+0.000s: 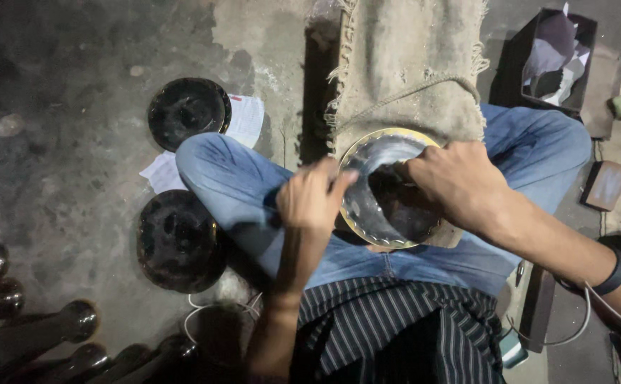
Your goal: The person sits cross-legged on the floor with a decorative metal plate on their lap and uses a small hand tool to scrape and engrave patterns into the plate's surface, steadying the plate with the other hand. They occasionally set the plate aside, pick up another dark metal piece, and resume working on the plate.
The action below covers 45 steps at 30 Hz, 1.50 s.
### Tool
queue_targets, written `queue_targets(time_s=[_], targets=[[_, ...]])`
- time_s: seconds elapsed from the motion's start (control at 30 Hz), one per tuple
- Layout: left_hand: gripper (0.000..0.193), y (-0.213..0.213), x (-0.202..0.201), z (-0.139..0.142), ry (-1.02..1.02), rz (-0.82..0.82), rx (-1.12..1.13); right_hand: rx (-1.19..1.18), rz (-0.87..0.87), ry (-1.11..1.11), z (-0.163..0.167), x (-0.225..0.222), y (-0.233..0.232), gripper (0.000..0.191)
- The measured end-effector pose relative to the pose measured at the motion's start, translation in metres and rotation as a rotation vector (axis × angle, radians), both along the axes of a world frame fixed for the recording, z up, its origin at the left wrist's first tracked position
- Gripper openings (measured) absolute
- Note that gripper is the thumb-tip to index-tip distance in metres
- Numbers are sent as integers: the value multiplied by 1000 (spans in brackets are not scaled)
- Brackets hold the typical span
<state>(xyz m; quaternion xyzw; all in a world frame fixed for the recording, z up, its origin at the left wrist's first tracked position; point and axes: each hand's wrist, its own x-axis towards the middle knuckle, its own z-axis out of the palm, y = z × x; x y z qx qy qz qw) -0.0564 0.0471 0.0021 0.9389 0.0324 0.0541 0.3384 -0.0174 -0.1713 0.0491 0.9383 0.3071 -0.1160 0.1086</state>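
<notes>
A round metal dish (pixel 367 206) with a brass-coloured scalloped rim rests tilted in my lap, between my crossed legs in blue jeans. My left hand (pixel 312 199) grips its left rim with fingers curled over the edge. My right hand (pixel 459 181) is closed and pressed into the dish's inner surface from the right; whatever it holds is hidden under the fingers. A black band sits on my right wrist (pixel 612 274).
Two dark round dishes (pixel 188 112) (pixel 179 242) lie on the stained concrete floor at left, over paper sheets (pixel 246 121). A burlap sack (pixel 406 64) lies ahead. Dark metal rods (pixel 33 334) lie at lower left. A box (pixel 555 57) of scraps stands upper right.
</notes>
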Motion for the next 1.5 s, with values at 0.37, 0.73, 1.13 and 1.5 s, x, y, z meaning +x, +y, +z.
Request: queue_targets(time_s=[0.37,0.73,1.13,1.5], targets=[[27,-2,19,0,-127,-61,-6,-38,-45,51,8,-2,4,26],[29,-7,-57,-2,134,126,-308,110,-191,12,8,-36,2,21],[31,1,-54,-9,82,23,-420,1982,-781,-146,-117,-9,-107,22],[33,1,-65,-40,-164,218,-517,2126,-820,-81,-203,10,-127,22]])
